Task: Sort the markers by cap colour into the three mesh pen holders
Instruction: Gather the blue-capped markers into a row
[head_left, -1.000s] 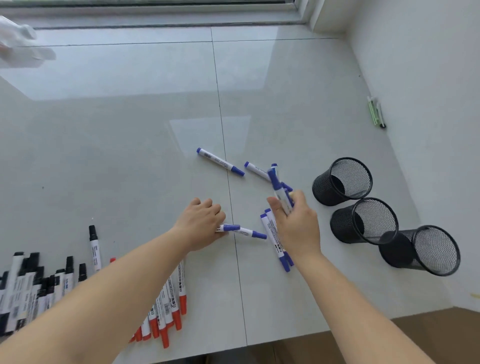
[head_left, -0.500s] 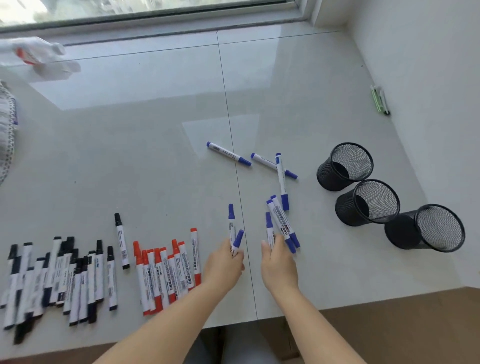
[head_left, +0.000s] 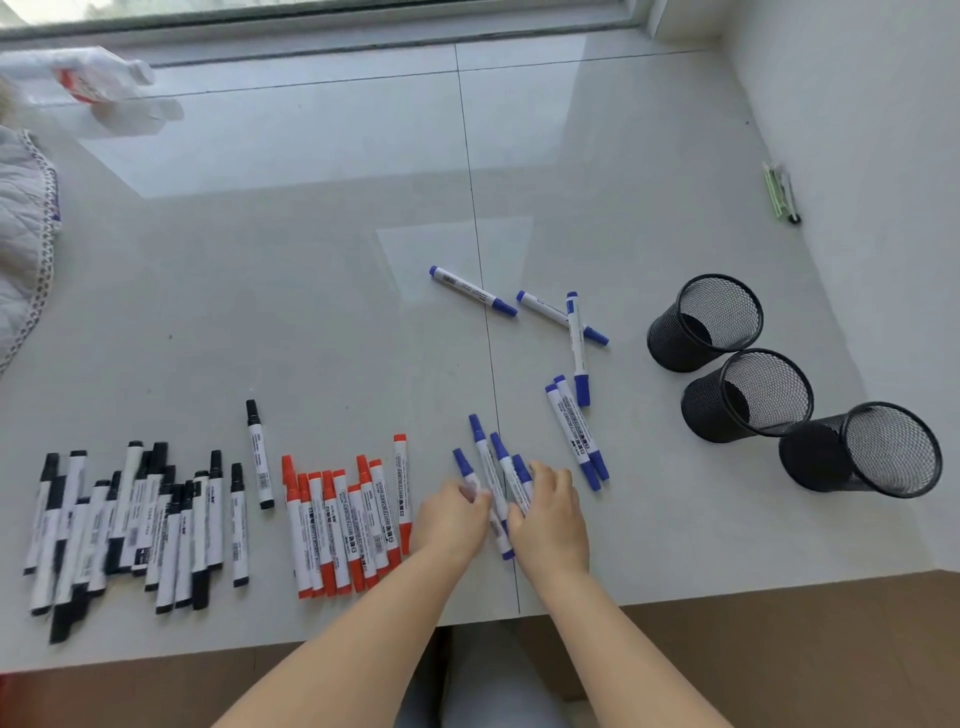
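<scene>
Both hands are working at the near edge of the pale worktop: the left hand and the right hand are curling their fingers around a small bunch of blue-capped markers between them. Red-capped markers and black-capped markers are lying in rows toward the near left corner. Three black mesh pen holders are standing along the right edge, with loose blue markers lying between them and the hands.

From my remote seat: two bare forearms, no sleeves, watch or rings — left hand, right hand — pale trousers below the table edge.
</scene>
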